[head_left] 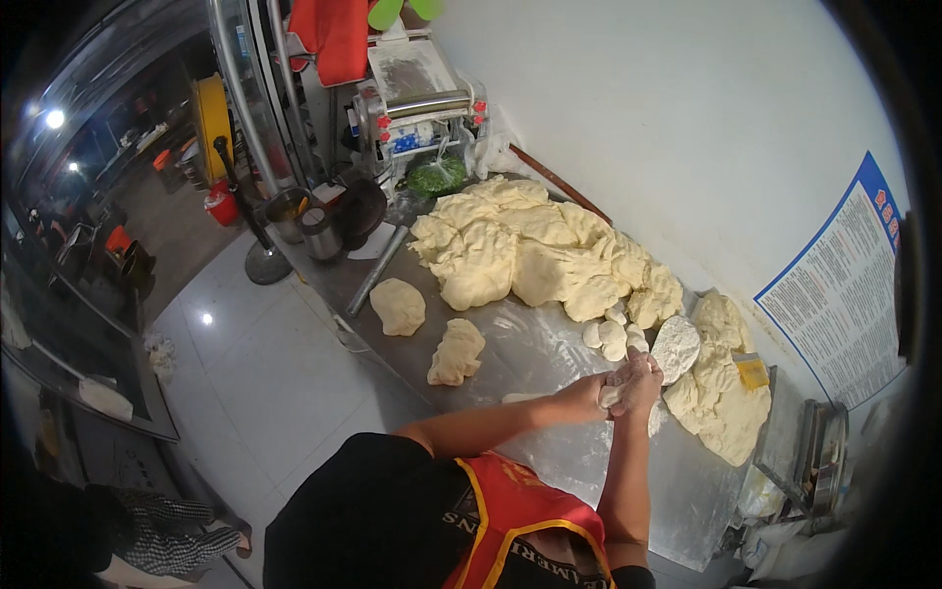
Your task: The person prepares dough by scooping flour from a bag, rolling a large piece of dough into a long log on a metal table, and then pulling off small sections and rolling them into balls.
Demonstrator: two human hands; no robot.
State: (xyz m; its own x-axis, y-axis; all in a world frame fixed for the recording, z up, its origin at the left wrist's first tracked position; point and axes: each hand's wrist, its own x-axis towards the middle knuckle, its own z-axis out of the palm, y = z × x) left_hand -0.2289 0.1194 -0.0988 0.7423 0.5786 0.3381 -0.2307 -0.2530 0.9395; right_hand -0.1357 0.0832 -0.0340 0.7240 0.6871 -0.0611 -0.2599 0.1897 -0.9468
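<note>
A small piece of dough (611,396) is between my two hands above the steel work table (541,346). My left hand (585,397) holds it from the left, and my right hand (640,383) closes over it from the right. Just beyond my fingers, several small rounds of dough (612,340) lie bunched together. A heap of white flour (675,350) sits right of them, near my right hand. Behind all this spreads a large mass of pale dough (515,239). Partly hidden by my left forearm is a pale strip, probably dough (521,397).
Two separate dough lumps (398,307) (456,353) lie left, beside a metal rod (377,271). At right, a yellow scraper (751,370) rests on more dough (717,401). A dough-rolling machine (423,96), bagged greens (436,175) and a wooden stick (559,184) stand or lie behind. Another person's checked clothing (173,534) shows lower left.
</note>
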